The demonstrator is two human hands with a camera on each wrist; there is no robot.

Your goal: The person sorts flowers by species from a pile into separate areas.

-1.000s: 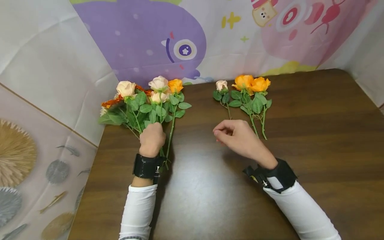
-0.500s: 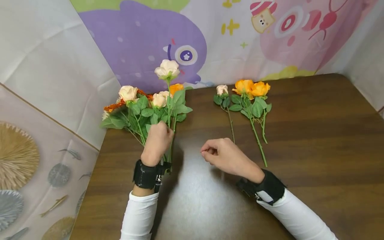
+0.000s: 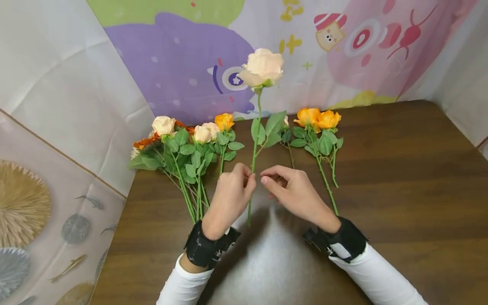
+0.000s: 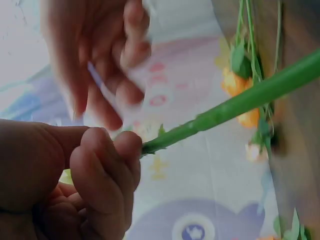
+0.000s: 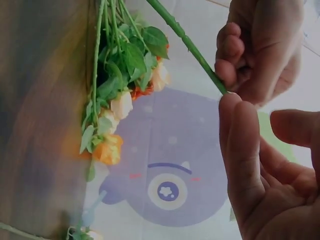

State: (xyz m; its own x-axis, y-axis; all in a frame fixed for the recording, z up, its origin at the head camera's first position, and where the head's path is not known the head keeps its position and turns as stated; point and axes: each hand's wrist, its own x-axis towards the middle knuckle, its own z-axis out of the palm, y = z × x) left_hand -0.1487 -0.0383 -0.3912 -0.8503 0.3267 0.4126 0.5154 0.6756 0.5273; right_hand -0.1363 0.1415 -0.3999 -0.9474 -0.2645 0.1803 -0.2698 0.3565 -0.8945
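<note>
My left hand (image 3: 230, 195) pinches the green stem of a cream rose (image 3: 263, 67) between thumb and fingers. The rose stands nearly upright above the table, leaves just above my grip and the stem's end below. In the left wrist view the bare lower stem (image 4: 220, 114) runs out of that pinch. My right hand (image 3: 295, 190) is just to the right of the stem, its thumb and fingers parted with nothing between them. In the right wrist view its fingertips are close to the stem; whether they touch it, I cannot tell.
A bunch of cream, orange and rust-red flowers (image 3: 187, 144) lies at the left of the brown table (image 3: 400, 190). Two orange flowers (image 3: 318, 118) lie at the right, beside a small pale rose (image 3: 286, 122) partly behind the held leaves. A printed cloth (image 3: 183, 67) hangs behind.
My left hand has lifted the cream rose out of the left bunch and carried it right, to the middle. My right hand first drew nearer the table's front, then rose towards the stem.
</note>
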